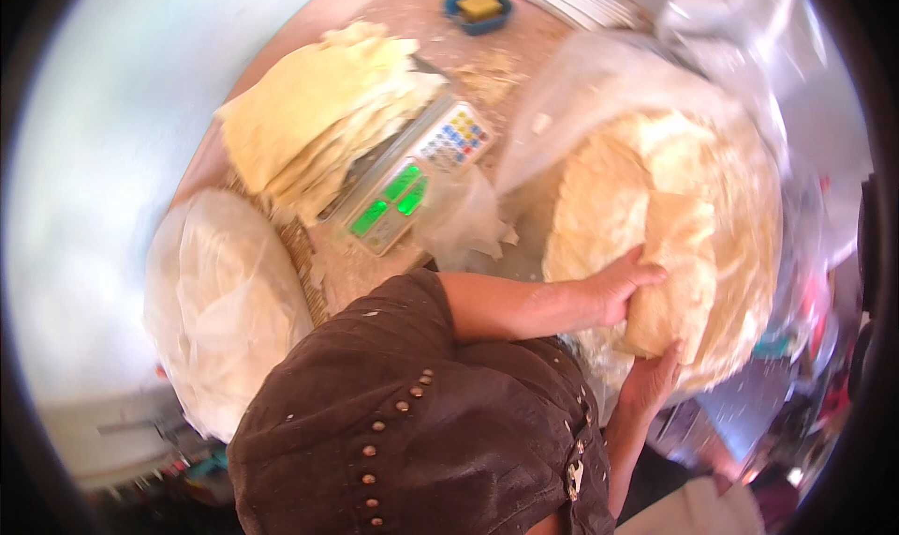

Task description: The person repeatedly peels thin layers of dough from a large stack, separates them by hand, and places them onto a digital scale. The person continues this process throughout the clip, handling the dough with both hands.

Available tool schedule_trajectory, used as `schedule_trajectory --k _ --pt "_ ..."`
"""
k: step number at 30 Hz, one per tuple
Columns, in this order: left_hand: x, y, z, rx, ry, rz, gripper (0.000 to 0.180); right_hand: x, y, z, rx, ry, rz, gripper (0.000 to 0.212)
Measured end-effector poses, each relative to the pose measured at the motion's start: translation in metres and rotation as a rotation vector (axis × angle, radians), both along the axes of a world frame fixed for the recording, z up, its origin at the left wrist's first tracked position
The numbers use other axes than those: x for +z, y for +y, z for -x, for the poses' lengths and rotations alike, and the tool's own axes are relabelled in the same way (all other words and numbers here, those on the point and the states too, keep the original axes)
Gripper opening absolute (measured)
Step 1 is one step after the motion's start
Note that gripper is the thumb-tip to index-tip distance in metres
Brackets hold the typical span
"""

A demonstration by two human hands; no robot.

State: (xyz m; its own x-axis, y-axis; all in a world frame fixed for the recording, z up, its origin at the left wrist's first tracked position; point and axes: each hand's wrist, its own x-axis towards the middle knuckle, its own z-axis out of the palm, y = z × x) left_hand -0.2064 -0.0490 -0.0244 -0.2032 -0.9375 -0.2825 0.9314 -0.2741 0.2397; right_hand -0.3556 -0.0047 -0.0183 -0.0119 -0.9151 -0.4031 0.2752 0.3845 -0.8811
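A tall heap of thin, crinkled pale-yellow sheets [744, 254], like dry flatbread, fills a large clear plastic bag [585, 76] on the right. In front of the heap, both my hands hold one folded or curved sheet [684, 263]. My left hand [620, 287] is closed on its left edge, thumb on top and the other fingers partly hidden. My right hand [655, 374] grips its lower edge from below, with most fingers out of sight under it. A layered stack of similar sheets [309, 113] lies on a digital scale [398, 207] with lit green displays.
At the left stands a filled translucent white bag [225, 301]. Crumbs and broken bits [492, 76] are scattered over the table [393, 1]. Near the far edge sits a small blue dish [459, 15] with a yellow block [479, 7]. Loose plastic film [464, 216] lies beside the scale.
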Motion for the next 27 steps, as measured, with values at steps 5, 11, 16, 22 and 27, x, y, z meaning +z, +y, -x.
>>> schedule_trajectory --k 5,11,16,22,27 --pt "0.028 0.007 -0.036 0.181 -0.011 0.303 0.081 0.041 -0.024 -0.052 -0.008 0.150 0.090 0.054" --pt "0.004 0.032 -0.126 0.440 -0.249 0.025 0.068 0.108 -0.072 -0.083 0.390 0.323 0.562 0.039" --pt "-0.002 0.059 -0.172 0.356 -0.440 0.186 0.059 0.167 -0.113 -0.087 0.895 0.377 0.496 0.037" --pt "0.005 0.082 -0.176 0.352 -0.257 0.229 0.049 0.189 -0.128 -0.117 0.951 0.540 0.589 0.037" --pt "0.002 0.086 -0.181 0.358 -0.075 0.329 0.036 0.201 -0.136 -0.138 0.871 0.332 0.483 0.044"
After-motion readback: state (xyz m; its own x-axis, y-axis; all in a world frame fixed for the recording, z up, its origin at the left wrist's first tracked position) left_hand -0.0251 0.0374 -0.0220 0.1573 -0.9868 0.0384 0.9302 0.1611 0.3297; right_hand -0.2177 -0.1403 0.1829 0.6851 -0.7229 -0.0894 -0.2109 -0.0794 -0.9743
